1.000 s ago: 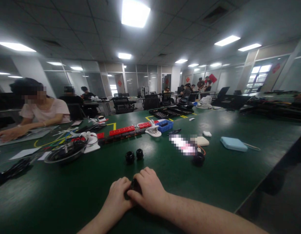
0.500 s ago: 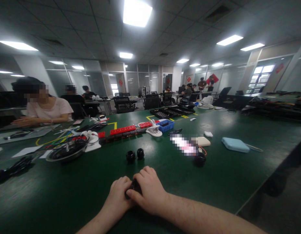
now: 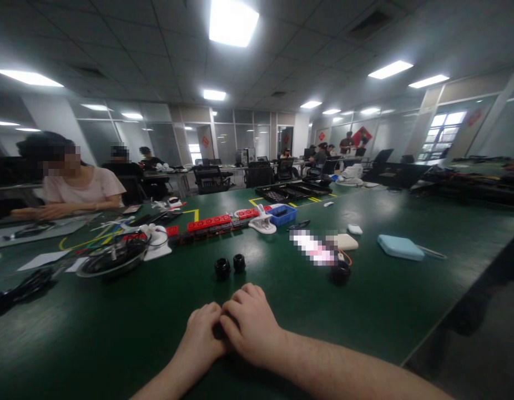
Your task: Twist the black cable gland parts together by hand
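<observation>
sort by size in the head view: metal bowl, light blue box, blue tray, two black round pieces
1. Metal bowl
2. Light blue box
3. Blue tray
4. Two black round pieces; the left looks slightly bigger, perhaps only nearer

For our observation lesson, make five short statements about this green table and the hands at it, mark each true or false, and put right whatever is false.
1. The left hand and right hand are close together over the green table. True.
2. The light-blue case lies to the left of both hands. False: the light-blue case lies to their right.
3. Two black round parts stand side by side just beyond the hands. True.
4. The metal bowl has nothing in it. False: dark items lie in the metal bowl.
5. The small open tray is yellow. False: the tray is blue.
</observation>
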Demonstrator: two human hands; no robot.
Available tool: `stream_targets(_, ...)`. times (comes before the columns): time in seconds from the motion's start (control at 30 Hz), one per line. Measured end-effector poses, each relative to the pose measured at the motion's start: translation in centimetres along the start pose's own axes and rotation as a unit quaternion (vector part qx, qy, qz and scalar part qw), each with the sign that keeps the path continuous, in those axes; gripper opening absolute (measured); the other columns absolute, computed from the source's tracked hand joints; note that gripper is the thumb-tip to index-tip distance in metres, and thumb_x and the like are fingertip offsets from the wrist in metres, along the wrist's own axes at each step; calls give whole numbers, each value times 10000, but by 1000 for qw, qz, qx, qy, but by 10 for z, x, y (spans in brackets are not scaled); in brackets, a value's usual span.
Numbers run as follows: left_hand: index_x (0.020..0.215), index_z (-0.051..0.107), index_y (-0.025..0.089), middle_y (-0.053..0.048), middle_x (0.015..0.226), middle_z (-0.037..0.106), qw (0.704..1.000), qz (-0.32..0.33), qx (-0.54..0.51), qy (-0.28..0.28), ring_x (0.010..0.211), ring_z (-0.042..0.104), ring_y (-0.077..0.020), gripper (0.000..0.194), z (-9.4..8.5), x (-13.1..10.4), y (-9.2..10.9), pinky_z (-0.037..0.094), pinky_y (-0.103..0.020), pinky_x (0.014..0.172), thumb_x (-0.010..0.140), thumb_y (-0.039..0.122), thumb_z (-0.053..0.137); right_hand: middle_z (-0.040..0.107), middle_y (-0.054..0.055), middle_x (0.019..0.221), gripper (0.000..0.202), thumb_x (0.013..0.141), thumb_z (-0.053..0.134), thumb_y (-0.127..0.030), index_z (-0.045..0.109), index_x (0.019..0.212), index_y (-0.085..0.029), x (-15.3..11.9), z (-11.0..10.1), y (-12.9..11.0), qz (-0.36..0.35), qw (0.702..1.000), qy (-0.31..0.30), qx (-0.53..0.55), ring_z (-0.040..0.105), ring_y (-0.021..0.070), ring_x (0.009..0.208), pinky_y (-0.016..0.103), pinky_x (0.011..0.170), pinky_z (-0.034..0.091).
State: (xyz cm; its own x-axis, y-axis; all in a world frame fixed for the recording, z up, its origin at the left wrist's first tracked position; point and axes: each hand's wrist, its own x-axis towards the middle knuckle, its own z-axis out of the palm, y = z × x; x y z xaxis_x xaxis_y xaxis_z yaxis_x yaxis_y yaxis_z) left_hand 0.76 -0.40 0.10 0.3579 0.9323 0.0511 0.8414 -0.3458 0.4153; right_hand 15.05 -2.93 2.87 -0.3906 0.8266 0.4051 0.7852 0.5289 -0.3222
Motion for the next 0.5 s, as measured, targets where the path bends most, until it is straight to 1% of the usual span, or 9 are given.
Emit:
stream_targets(0.17, 669, 534, 180, 7, 762, 526, 1000, 1, -4, 1, 755, 489, -164, 138, -1, 0, 0, 338, -272, 699, 593, 283, 584, 515, 27, 811, 168, 812, 463, -306, 592, 803, -198, 0, -1, -1, 8, 1000, -1, 0, 387, 177, 830, 329, 739, 297)
stream_targets(0.4, 670, 539, 180, 4, 795, 530, 1000, -1, -9, -6, 778, 490, -164, 113, -2, 0, 2, 339, -279, 725, 600, 263, 569, 531, 33, 805, 152, 783, 492, -284, 583, 857, -187, 1, -1, -1, 4, 1000, 3, 11, 400, 181, 829, 329, 756, 295)
stream_targets(0.5, 680, 538, 178, 4, 788, 527, 1000, 2, -10, -4, 767, 489, -160, 111, -1, 0, 1, 341, -279, 726, 612, 265, 558, 540, 28, 791, 145, 783, 487, -284, 584, 813, -181, 1, -1, -1, -5, 1000, 0, 9, 400, 174, 825, 321, 757, 288)
